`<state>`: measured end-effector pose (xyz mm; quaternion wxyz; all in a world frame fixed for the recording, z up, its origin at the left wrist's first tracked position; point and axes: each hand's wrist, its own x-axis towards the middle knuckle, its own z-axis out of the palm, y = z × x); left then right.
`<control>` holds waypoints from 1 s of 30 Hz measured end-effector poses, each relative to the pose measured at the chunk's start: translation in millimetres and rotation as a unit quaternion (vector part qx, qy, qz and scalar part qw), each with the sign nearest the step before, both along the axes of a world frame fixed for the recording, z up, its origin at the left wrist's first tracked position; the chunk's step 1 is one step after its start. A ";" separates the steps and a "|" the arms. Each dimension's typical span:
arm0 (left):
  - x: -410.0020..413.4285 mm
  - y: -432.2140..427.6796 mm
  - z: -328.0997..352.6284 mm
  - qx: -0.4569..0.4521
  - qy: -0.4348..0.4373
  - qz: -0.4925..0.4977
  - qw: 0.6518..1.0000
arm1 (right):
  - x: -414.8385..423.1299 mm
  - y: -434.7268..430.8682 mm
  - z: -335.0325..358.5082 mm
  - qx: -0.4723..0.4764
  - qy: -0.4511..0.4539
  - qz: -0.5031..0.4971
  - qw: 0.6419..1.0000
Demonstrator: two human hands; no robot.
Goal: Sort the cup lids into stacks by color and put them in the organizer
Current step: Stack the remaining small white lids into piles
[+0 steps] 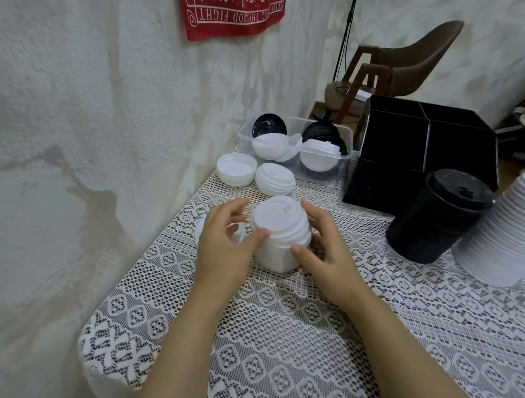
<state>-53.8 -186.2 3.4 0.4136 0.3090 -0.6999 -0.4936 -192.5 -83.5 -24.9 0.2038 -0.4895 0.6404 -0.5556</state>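
— White plastic on white lace, so edges are hard to read. The white stack (280, 239) stands on the lace-covered table (277, 351), a little in from its left edge, and both hands clasp it. The left hand (225, 242) has its thumb on the near side and its fingers curled toward the far side. The right hand (325, 251) wraps it the same way.

— What is the risk?

— It is only nested lids, held by the sides. I judge an uneven squeeze or a tilt on the lift could send the top ones sliding, perhaps over the left edge. The open lace may also catch the bottom rim.

— And on the way to the organizer (425, 146)?

— It sits toward the far right corner, behind the black stack (436, 220), which leans. The tall white stack (505, 236) at the right edge leans too. A forearm brushing either could topple it.

— Anything nearer?

— A loose white lid (238, 232) lies under the left hand, just beside the stack, and could be dragged along. The clear tub (295, 130) at the far left corner holds black and white lids mixed.
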 end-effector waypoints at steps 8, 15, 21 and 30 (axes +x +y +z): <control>-2.0 7.7 2.9 0.030 0.045 -0.023 0.998 | 2.5 -4.4 2.9 -0.059 0.019 -0.062 0.996; -3.1 12.4 9.5 0.011 0.070 -0.066 0.995 | 2.6 -6.1 4.2 -0.193 0.118 -0.104 0.969; 1.8 7.3 11.5 -0.040 0.087 -0.110 0.989 | 2.7 -3.3 11.0 -0.183 0.127 -0.067 0.973; 4.7 9.3 13.1 0.007 0.089 -0.176 0.980 | 4.9 -2.5 12.9 -0.159 0.102 -0.068 0.980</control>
